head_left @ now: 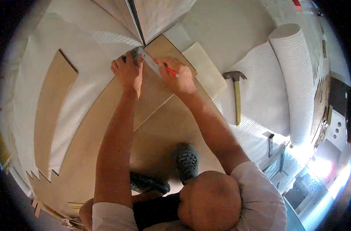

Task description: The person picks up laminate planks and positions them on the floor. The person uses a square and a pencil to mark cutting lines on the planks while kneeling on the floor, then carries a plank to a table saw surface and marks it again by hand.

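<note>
Slippage is being risked at the far centre, where a flat silver metal ruler (149,62) is being steadied on a tan wood-look board (166,49) by the left hand (127,73) — its fingers spreading beside the ruler's far end, its thumb being rested there. A slim red pen-like tool (171,71) is being pinched by the bent, gathered fingers of the right hand (178,76); whether a point or a blade is being carried cannot be told. Because the ruler is being steadied at its far end only, its near end could be swung aside by a sideways push. The left thumb is lying close to the ruler, so it could be caught by a stray stroke. Beyond, room is being limited by a dark upright corner edge (136,23) — a bump there could be knocking the ruler askew.
</note>
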`<state>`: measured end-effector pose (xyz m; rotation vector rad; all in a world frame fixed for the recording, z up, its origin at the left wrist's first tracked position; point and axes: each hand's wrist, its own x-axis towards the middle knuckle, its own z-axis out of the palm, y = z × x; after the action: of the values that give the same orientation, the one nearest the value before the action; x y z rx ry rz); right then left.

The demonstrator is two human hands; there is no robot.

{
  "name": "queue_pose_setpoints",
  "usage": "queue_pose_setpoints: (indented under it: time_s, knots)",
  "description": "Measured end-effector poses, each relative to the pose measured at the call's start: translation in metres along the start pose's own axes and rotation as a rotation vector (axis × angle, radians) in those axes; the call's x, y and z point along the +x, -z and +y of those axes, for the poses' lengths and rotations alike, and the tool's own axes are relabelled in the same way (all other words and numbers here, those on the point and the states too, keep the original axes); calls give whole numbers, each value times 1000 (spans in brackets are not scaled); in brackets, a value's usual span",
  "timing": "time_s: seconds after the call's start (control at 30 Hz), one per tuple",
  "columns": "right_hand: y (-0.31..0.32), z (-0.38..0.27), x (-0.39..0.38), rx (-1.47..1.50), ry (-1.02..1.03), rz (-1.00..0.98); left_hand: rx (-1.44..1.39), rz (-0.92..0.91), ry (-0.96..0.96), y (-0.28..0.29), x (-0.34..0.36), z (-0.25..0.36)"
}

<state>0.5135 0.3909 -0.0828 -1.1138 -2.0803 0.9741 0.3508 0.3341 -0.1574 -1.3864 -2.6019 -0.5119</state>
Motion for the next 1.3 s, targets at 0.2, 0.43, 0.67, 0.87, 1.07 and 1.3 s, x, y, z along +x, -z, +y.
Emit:
queue_pose_setpoints:
  time_s: [0.2,0.43,0.67,0.87,1.07,1.3]
  knots:
    - [10,7,-6,-105,-24,-56,66,40,-45,-5,-1,1]
    - [24,-8,-20,-84,-124,-50,36,91,-56,-4,0,0]
    - [110,-24,-96,-65,-308,-94,22,102,-24,5,-3,-25]
    - [118,-17,-211,122,-530,-179,-110,-135,54,77,-59,-25]
    - [86,-15,-212,-152,-148,41,-789,-389,513,100,-183,64]
    - [99,-35,-177,26,-538,-69,-949,-640,579,142,-234,125]
